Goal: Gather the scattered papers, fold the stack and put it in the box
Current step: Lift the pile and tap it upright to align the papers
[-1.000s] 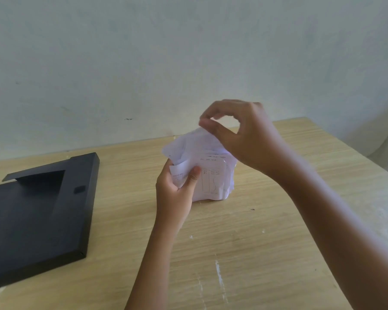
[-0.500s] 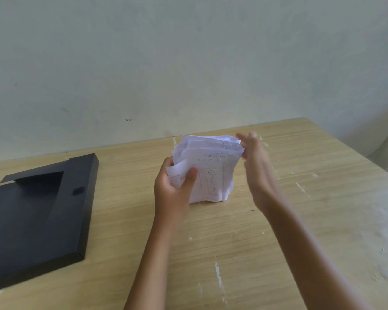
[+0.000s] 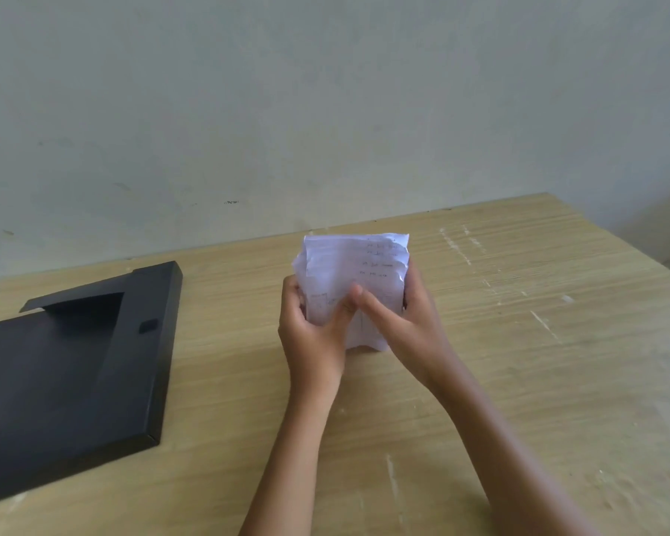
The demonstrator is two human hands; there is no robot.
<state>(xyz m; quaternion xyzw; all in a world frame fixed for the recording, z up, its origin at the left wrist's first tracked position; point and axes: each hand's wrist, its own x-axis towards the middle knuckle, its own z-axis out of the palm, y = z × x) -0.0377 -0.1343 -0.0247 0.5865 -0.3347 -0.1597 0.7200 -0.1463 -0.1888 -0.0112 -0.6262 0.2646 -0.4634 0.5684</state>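
Observation:
A stack of white papers (image 3: 358, 265) with handwriting stands upright on its lower edge at the middle of the wooden table (image 3: 519, 342). My left hand (image 3: 312, 338) grips its left side, thumb on the front sheet. My right hand (image 3: 399, 323) clasps its right side, thumb pressed across the front and fingers behind. The flat black box (image 3: 74, 365) lies at the left of the table, apart from both hands, with a raised flap at its far end.
A pale plaster wall (image 3: 325, 110) rises right behind the table's far edge. The table's right edge runs diagonally at the upper right. Pale scratch marks streak the wood on the right and near the front.
My right hand dropped from above the stack, moved to its right side and closed on it. The sheets now stand squared up between both hands.

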